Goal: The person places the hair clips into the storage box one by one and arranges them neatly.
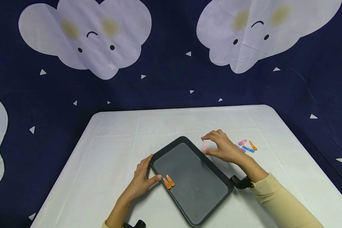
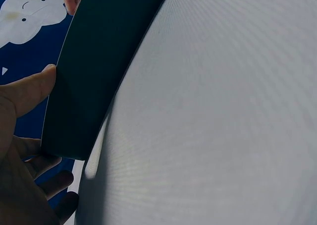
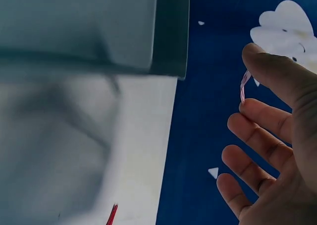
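Observation:
A dark grey rectangular tray lies diagonally on the white table. My left hand holds the tray's left corner, thumb against the near rim and fingers around the corner; the left wrist view shows the thumb on the rim. Two orange snap hair clips lie side by side in the tray, near that thumb. Beyond the tray's upper right side, my right hand pinches a pink hair clip upright between thumb and forefinger. The right wrist view shows this clip edge-on, with the other fingers spread.
Several loose hair clips, pink, purple, blue and orange, lie in a small group right of my right hand. The white table reaches back to a dark blue cloth with clouds. Each wrist wears a black strap.

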Available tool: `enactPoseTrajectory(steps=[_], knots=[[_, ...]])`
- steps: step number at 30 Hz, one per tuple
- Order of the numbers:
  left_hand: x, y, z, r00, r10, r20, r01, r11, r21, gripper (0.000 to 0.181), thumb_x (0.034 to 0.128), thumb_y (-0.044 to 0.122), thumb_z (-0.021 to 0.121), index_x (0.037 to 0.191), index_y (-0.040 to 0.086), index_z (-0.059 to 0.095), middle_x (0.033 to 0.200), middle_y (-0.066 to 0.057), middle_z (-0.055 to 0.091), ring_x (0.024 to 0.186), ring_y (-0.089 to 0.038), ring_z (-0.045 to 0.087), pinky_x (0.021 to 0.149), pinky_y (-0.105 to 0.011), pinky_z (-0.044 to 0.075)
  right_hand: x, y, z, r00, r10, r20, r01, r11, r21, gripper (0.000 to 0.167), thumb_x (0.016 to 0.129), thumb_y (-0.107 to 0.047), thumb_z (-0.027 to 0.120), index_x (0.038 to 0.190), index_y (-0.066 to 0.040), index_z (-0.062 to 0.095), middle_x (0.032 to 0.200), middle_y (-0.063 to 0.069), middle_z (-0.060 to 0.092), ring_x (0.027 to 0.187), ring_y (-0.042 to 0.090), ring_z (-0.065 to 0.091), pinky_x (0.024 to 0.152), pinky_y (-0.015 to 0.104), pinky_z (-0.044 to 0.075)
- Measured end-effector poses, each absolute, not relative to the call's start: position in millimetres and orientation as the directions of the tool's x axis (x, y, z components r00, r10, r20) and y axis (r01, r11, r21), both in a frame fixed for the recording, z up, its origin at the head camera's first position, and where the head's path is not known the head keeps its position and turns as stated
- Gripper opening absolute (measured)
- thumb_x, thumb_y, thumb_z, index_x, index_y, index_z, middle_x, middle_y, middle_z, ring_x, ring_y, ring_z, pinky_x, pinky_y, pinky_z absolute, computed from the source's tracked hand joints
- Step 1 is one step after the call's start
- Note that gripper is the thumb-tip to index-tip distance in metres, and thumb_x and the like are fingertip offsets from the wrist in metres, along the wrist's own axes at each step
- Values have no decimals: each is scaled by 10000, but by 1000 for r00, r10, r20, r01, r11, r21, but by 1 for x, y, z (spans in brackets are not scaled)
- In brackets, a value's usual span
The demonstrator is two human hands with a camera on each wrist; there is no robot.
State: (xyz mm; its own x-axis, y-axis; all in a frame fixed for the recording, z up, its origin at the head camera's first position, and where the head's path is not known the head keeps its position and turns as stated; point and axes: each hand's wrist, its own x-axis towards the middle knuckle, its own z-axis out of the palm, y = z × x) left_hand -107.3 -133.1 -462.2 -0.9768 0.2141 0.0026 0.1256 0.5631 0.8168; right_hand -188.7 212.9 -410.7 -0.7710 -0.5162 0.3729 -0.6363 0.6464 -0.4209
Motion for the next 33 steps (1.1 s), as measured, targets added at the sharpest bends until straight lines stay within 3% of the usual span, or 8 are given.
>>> enactPoseTrajectory(steps=[14, 33], knots=[[-107, -132, -463, -978, 206, 16, 133, 565, 814, 882, 805, 317, 736, 1499, 107, 233, 1524, -146, 268, 1391, -359, 211, 1046, -686, 159, -180, 180, -409, -753, -575, 320, -657, 627, -418, 490, 732, -282, 802, 1172, -137, 645, 1141, -9, 614, 1049, 173, 469, 900, 411, 380], [-108, -132, -462, -979, 203, -1, 116, 558, 822, 896, 798, 315, 742, 1504, 119, 226, 1530, -128, 262, 1386, -331, 215, 1060, -658, 168, -174, 146, -422, -647, -699, 305, -760, 559, -331, 473, 754, -342, 776, 1153, -120, 654, 1101, -17, 600, 1008, 156, 469, 858, 353, 385]])
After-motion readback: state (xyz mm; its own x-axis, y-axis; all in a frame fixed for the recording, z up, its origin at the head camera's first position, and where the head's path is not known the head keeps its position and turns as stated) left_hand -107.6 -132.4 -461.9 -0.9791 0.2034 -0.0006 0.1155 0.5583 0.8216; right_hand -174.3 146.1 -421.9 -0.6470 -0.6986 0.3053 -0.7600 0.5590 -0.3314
